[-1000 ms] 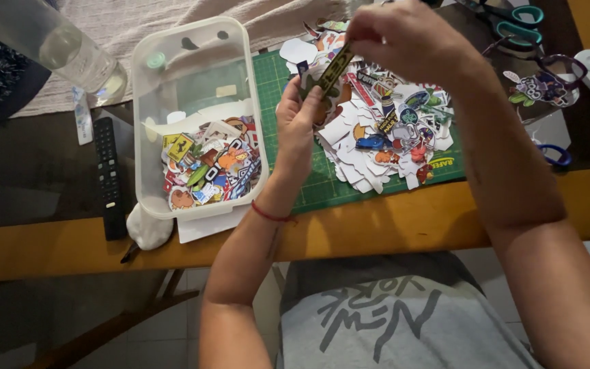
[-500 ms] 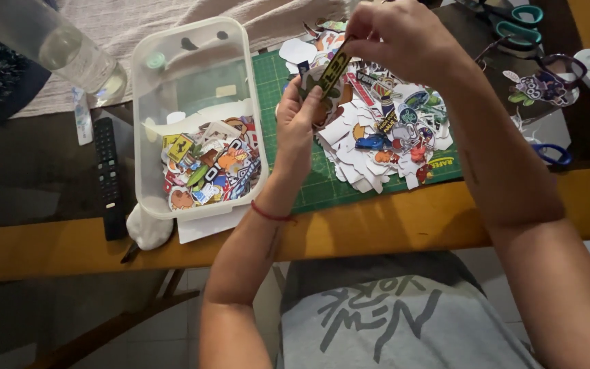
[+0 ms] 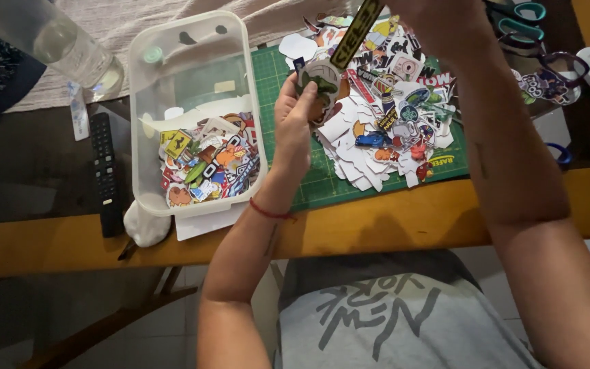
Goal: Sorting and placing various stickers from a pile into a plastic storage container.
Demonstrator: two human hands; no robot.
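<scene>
From the head camera, the left hand (image 3: 293,126) sits just above the frame's centre, its grip closed on a small stack of cut-out stickers (image 3: 321,85) held up over the green cutting mat (image 3: 268,75). The right hand (image 3: 438,20) is at the top edge, partly cut off; it pinches a long dark sticker with yellow lettering (image 3: 355,27) that slants down to touch the stack. Below them a heap of loose stickers (image 3: 390,130) covers the mat. To the left stands a clear plastic tub (image 3: 192,55) with more stickers inside. A black remote (image 3: 104,171) lies on the bench (image 3: 390,219) at far left.
</scene>
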